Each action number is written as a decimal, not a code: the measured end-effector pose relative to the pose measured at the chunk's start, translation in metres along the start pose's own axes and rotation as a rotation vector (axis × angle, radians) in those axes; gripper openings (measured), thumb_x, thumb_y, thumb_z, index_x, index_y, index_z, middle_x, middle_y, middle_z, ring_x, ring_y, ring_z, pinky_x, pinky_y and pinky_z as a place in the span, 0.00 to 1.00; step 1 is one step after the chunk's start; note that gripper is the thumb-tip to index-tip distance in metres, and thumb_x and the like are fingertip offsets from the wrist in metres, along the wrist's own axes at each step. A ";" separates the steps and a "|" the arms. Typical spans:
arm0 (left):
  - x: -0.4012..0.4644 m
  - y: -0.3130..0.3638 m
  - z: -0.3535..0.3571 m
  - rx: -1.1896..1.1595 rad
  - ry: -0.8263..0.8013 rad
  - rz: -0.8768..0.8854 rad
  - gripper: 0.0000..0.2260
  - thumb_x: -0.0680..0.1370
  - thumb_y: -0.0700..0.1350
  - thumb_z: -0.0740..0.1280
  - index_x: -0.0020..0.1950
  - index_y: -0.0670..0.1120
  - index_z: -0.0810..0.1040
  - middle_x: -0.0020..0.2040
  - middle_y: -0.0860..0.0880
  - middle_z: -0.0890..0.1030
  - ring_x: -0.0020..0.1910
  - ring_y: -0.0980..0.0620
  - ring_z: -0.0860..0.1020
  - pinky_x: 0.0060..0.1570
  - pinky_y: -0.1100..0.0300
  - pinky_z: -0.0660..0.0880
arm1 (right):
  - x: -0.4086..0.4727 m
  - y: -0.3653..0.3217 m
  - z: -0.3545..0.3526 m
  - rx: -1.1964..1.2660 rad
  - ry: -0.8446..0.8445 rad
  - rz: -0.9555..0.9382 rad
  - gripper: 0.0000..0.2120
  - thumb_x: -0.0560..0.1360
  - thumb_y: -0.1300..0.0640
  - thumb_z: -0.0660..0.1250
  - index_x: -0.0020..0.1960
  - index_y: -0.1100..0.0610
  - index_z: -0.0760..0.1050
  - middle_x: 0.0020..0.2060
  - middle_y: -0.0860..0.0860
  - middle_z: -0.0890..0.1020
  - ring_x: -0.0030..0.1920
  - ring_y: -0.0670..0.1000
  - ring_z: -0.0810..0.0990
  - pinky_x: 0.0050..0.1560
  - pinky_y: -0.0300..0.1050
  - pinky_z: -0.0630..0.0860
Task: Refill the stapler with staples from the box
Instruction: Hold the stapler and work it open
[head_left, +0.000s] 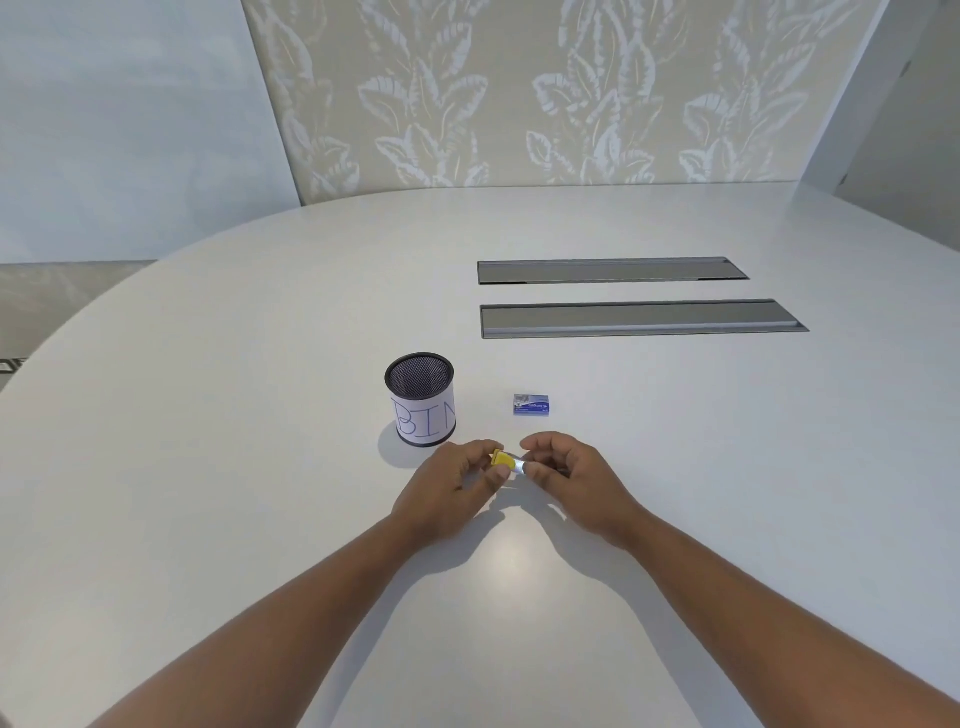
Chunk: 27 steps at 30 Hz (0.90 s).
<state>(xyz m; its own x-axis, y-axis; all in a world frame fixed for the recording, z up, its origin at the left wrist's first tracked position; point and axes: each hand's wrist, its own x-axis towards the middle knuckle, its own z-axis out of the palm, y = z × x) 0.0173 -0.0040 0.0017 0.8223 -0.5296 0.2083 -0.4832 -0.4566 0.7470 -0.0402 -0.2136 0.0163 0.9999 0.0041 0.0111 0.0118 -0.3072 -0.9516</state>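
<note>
Both hands, left hand and right hand, pinch a small yellow stapler just above the table. Staple box sits closed beyond; prising could make it slip.

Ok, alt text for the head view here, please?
Two bare hands, left hand and right hand, hold a small yellow and silver stapler over a white round table. Behind sit a small blue staple box and a black mesh cup labelled BIN.
</note>
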 end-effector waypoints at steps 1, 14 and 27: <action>0.000 0.000 0.000 0.010 -0.001 0.006 0.16 0.80 0.63 0.60 0.60 0.56 0.78 0.41 0.56 0.83 0.41 0.54 0.80 0.44 0.52 0.78 | 0.000 0.000 0.000 -0.011 -0.003 0.002 0.11 0.80 0.61 0.69 0.58 0.47 0.79 0.50 0.55 0.85 0.48 0.47 0.83 0.53 0.42 0.79; -0.013 0.003 0.000 -0.102 0.136 0.039 0.21 0.80 0.63 0.60 0.72 0.59 0.67 0.56 0.62 0.78 0.53 0.54 0.79 0.47 0.61 0.76 | 0.005 -0.021 0.019 -0.052 -0.036 -0.040 0.17 0.79 0.56 0.72 0.67 0.48 0.76 0.54 0.49 0.82 0.50 0.48 0.82 0.51 0.40 0.80; -0.006 0.015 0.020 0.027 0.006 -0.163 0.13 0.75 0.67 0.59 0.40 0.60 0.71 0.34 0.58 0.79 0.36 0.55 0.77 0.40 0.52 0.76 | 0.010 -0.017 0.022 0.637 0.023 0.137 0.23 0.69 0.46 0.77 0.59 0.55 0.78 0.53 0.51 0.85 0.42 0.50 0.77 0.35 0.39 0.67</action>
<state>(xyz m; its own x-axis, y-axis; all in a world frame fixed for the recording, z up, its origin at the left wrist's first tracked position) -0.0014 -0.0222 -0.0011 0.8924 -0.4424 0.0893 -0.3507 -0.5552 0.7542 -0.0301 -0.1874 0.0261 0.9922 -0.0179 -0.1236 -0.1114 0.3210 -0.9405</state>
